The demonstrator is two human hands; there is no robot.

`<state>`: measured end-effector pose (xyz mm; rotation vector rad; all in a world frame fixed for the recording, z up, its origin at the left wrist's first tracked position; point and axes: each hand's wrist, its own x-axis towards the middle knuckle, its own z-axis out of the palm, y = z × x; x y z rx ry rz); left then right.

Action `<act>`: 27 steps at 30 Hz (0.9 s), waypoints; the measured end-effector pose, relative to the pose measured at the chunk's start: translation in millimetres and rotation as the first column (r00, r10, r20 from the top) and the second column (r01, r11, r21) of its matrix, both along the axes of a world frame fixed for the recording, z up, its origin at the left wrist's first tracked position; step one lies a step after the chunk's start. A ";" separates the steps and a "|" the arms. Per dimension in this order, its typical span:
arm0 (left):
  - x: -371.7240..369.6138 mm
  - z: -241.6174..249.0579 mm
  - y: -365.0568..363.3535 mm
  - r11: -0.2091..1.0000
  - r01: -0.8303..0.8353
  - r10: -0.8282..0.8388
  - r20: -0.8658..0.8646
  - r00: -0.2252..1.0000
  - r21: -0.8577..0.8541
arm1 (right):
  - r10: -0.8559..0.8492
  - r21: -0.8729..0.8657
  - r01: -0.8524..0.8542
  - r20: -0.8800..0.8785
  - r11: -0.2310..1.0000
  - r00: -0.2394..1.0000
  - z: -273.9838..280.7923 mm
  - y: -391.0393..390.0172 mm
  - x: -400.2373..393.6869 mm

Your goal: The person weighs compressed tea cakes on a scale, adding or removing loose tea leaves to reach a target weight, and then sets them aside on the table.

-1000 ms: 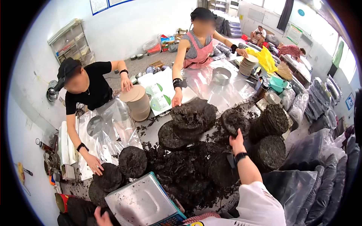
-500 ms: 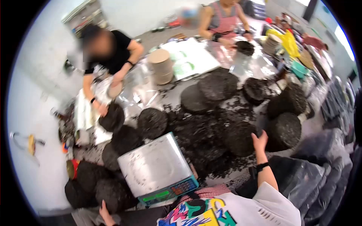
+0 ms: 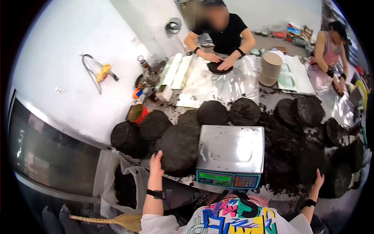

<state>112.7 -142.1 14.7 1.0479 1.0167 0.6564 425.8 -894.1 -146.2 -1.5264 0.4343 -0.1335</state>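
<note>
My left hand (image 3: 156, 163) lies against the left side of a large dark round cake (image 3: 180, 150), left of the scale. My right hand (image 3: 318, 180) touches the lower right edge of another dark cake (image 3: 310, 165), right of the scale. Whether either hand grips its cake or only rests on it is unclear. Between them stands the digital scale (image 3: 230, 150), its metal plate bearing only dark crumbs, its green display lit. More dark cakes, among them one behind the scale (image 3: 244, 111), surround it. Loose dark material (image 3: 278, 156) lies right of the scale.
Across the table a co-worker in black presses a dark disc (image 3: 220, 67) on plastic sheeting. A second co-worker (image 3: 331, 58) works at far right. Also present are a stack of round boards (image 3: 270, 68), a red tin (image 3: 138, 114), a lined bin (image 3: 124, 187) and a broom (image 3: 128, 221).
The view has swung left. My left hand has moved up to the large cake beside the scale. The co-worker in black now has both hands on a dark disc.
</note>
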 end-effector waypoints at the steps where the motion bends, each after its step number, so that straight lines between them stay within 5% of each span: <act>1: 21.2 -9.1 -22.7 0.998 0.051 -0.050 -0.009 0.999 0.039 | 0.000 0.009 0.000 -0.003 1.000 1.000 36.0 28.9 -4.3; 2: 43.7 -21.7 -47.7 0.991 0.109 -0.108 -0.017 0.994 0.072 | -0.070 -0.005 0.070 0.033 0.998 0.997 64.5 69.9 -9.2; 3: 66.7 -38.3 -73.3 0.979 0.188 -0.190 0.024 0.981 0.082 | 0.141 0.046 -0.146 0.102 0.988 0.985 104.4 111.8 -18.2; 5: 106.2 -73.4 -114.9 0.948 0.314 -0.315 0.007 0.949 0.051 | 0.384 -0.331 -0.354 0.027 0.874 0.923 150.3 189.9 -36.3; 7: 142.0 -54.2 -162.7 0.929 0.368 -0.368 -0.113 0.923 -0.021 | 0.635 -0.773 -0.144 0.383 0.618 0.671 185.3 269.4 -62.8; 8: 147.9 -65.0 -173.5 0.915 0.401 -0.397 -0.086 0.914 0.038 | 0.743 -0.849 -0.141 0.351 0.509 0.570 180.4 290.9 -72.6; 9: 149.0 -70.3 -177.2 0.914 0.402 -0.396 -0.099 0.913 0.056 | 0.857 -0.834 -0.366 0.219 0.412 0.466 175.7 308.5 -80.3; 10: 147.7 -74.5 -171.5 0.914 0.398 -0.388 -0.115 0.914 0.078 | 0.887 -0.931 -0.246 0.138 0.268 0.441 182.4 328.2 -99.9; 12: 141.6 -81.7 -148.0 0.916 0.380 -0.360 -0.152 0.920 0.130 | 0.904 -0.849 -0.408 0.170 0.336 0.392 179.6 330.6 -119.4; 15: 110.3 -56.7 -119.8 0.889 0.223 -0.185 -0.131 0.974 0.400 | 0.731 -0.778 -0.330 0.229 0.534 0.643 140.4 278.2 -109.5; 17: 82.9 -56.4 -108.9 0.878 0.219 -0.148 -0.195 0.970 0.426 | 0.291 -0.564 -0.182 0.109 0.805 0.950 88.5 230.7 -109.9; 18: 70.0 -58.5 -105.5 0.884 0.220 -0.140 -0.216 0.966 0.411 | 0.050 -0.527 -0.018 0.048 0.850 0.998 17.6 191.6 -111.2; 20: 50.9 -65.9 -108.5 0.907 0.218 -0.139 -0.233 0.962 0.361 | -0.369 -0.655 0.214 -0.107 0.725 0.923 -57.1 137.7 -127.6; 22: 40.1 -63.9 -119.8 0.933 0.210 -0.142 -0.238 0.961 0.291 | -0.510 -0.638 0.274 -0.218 0.720 0.832 -81.4 129.1 -132.8; 27: 26.8 -50.0 -126.7 0.940 0.212 -0.148 -0.242 0.959 0.267 | -0.329 -0.422 0.202 -0.254 0.884 0.909 -46.6 239.8 -78.6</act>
